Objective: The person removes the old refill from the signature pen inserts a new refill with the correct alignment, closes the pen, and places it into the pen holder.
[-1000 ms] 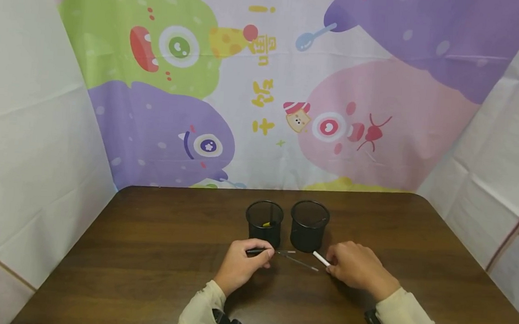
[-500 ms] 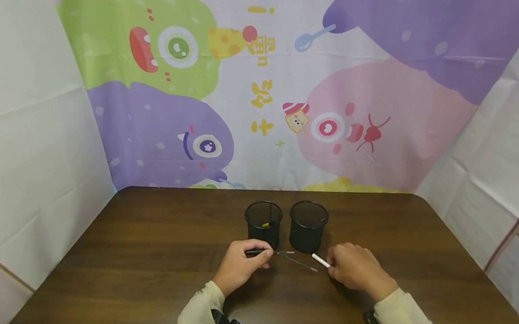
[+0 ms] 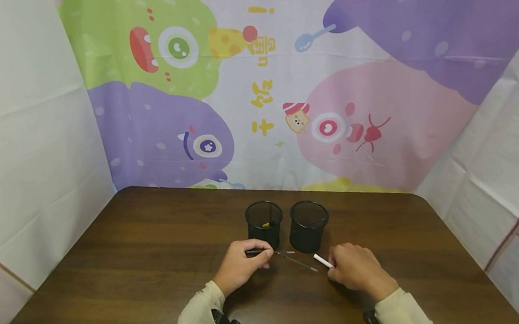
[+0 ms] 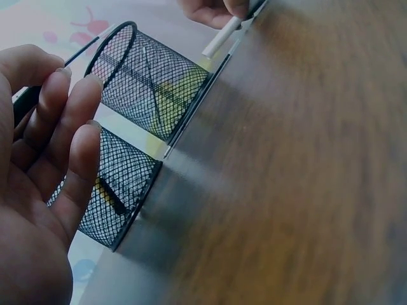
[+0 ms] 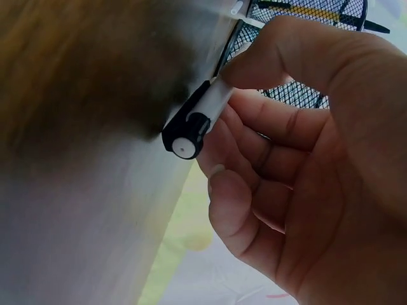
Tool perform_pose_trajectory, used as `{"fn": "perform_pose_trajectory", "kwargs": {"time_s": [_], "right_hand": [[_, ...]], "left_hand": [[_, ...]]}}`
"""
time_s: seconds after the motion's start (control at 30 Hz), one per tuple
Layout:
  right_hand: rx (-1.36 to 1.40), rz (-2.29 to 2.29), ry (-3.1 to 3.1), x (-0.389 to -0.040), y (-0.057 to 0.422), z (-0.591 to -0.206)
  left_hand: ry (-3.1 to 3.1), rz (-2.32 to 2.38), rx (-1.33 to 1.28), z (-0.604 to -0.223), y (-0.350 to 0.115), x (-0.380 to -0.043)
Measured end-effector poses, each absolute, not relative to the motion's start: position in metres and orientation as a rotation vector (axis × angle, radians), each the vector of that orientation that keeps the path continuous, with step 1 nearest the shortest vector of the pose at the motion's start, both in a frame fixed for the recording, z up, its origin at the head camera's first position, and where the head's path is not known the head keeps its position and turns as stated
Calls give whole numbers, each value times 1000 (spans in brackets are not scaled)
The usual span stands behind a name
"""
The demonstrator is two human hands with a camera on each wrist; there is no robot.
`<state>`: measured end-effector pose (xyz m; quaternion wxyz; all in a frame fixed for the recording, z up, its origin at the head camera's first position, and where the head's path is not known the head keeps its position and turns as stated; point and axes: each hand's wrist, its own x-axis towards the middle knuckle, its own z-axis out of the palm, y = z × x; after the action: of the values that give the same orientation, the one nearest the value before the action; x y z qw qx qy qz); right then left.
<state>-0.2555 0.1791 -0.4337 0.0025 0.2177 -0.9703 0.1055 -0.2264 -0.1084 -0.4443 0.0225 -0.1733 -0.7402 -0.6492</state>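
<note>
My left hand [image 3: 242, 265] pinches a black pen part [image 3: 254, 251] between thumb and fingers, and a thin rod sticks out of it to the right. In the left wrist view the remaining fingers of that hand extend loosely. On the table between the hands lies a thin pen refill [image 3: 299, 263]. My right hand [image 3: 359, 269] grips a white pen [image 3: 323, 261] low over the table, its white end pointing left. The right wrist view shows the pen's other end, with a black clip [image 5: 186, 114] and a round white plug [image 5: 184, 148].
Two black mesh pen cups stand just beyond the hands. The left cup [image 3: 261, 236] contains something dark and yellow, the right cup [image 3: 307, 239] a thin dark stick. A brown wooden table [image 3: 162, 260] runs back to a printed cloth [image 3: 268, 167].
The white pen in my right hand has shifted very slightly to the right. My left hand and the refill on the table stay where they were.
</note>
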Motion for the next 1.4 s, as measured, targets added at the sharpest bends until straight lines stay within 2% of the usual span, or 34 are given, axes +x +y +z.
{"fn": "perform_pose_trajectory", "kwargs": {"time_s": [0.8,1.4], "right_hand": [[739,369,-2867,-254,171,-429],[827,349,-2747,-248,160,-426]], "left_hand": [[-2283,-1996,-526,-447,-108,-228],[-2292,-1994,-487,-473,-111,-243]]}}
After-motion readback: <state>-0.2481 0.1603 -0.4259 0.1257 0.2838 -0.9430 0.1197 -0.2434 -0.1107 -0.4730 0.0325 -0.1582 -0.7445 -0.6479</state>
